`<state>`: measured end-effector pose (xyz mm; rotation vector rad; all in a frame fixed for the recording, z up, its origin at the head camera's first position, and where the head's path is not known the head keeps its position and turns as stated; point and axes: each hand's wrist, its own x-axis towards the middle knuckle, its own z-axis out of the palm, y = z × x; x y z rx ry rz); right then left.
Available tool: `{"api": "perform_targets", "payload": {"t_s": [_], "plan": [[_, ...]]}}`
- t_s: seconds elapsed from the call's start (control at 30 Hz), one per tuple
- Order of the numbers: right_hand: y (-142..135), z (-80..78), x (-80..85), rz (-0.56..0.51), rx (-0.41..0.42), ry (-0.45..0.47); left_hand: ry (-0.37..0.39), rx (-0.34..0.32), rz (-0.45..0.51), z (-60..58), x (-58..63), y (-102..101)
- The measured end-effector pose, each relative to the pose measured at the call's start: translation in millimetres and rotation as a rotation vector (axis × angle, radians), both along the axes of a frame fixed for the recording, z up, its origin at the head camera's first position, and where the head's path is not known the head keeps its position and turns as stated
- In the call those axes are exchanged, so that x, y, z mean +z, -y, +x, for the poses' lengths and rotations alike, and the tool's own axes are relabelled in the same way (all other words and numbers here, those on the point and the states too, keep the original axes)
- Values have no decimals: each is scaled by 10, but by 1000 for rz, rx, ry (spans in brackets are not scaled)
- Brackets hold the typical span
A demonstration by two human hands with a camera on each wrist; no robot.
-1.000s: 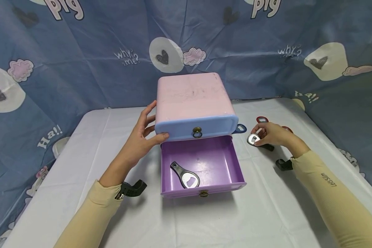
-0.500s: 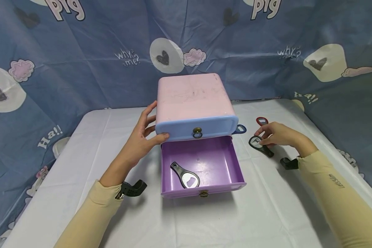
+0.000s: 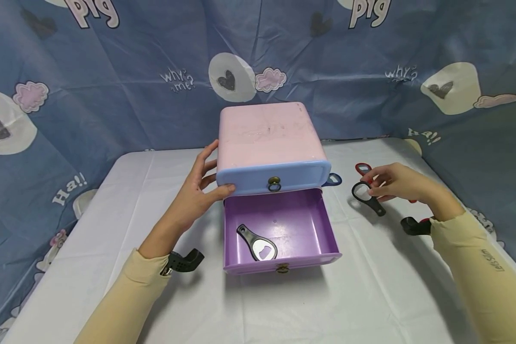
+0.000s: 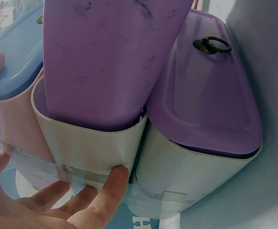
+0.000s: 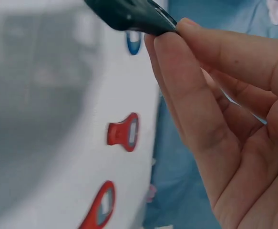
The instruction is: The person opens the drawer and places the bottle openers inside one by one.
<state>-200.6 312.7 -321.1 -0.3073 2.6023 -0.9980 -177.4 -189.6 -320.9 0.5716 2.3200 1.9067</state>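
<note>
Right hand (image 3: pixel 400 184) is at the person's 1–2 o'clock, grip pinching a black bottle opener (image 3: pixel 373 204) between thumb and fingertips. It's up off the white-covered counter (image 3: pixel 292 310), handle aimed at roughly 4–5 o'clock. Left hand (image 3: pixel 193 188) is on the 9 o'clock side of a pink-topped drawer unit (image 3: pixel 266 134): grip spread, fingers splayed against the side, thumb on the front corner of the blue drawer (image 3: pixel 298 174).

Below the blue one, the open purple drawer (image 3: pixel 305 220) sticks out toward 6 o'clock with a second black bottle opener (image 3: pixel 260 244) lying inside, around the drawer's 8 o'clock, metal end pointing to 4. The left wrist view also catches a lower purple drawer (image 4: pixel 210 95), slid in, with a ring pull on it.

From the pinched opener, a blue bottle opener (image 3: pixel 334 179) is at 10, partly hidden by the unit, and a red bottle opener (image 3: pixel 363 167) is at 12, partly behind the fingers. Right wrist view shows two red ones on the counter, the nearer-cropped red opener (image 5: pixel 103 210) at that picture's 7 o'clock.
</note>
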Motion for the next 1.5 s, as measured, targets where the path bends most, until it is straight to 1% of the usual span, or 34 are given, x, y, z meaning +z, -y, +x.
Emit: {"api": "perform_targets", "payload": {"t_s": [0.13, 0.33, 0.47, 0.67, 0.83, 1.0, 1.17, 1.23, 1.37, 1.5], "plan": [[25, 62, 101, -38, -8, -15, -1, -2, 0, -3, -1, 2], [111, 160, 262, -72, 12, -34, -1, 0, 1, 4, 0, 4], [164, 227, 377, -72, 21, -43, 0, -4, 0, 10, 2, 6], [225, 294, 538, -57, 61, -78, 10, 2, -7, 19, 8, 13], [288, 381, 661, -60, 62, -102, 11, 2, -7, 15, 14, 2], [372, 458, 739, -95, 60, -83, 8, 0, -7, 9, 18, -12], [455, 503, 784, -121, 83, -73, 5, 0, -6, 9, 17, -9], [476, 509, 791, -126, 106, -82, 3, -1, -5, 6, 14, -9], [526, 535, 811, -116, 133, -90, 1, -2, -8, 1, 11, -8], [609, 570, 838, -109, 138, -100, 6, -1, -6, 4, 10, -3]]}}
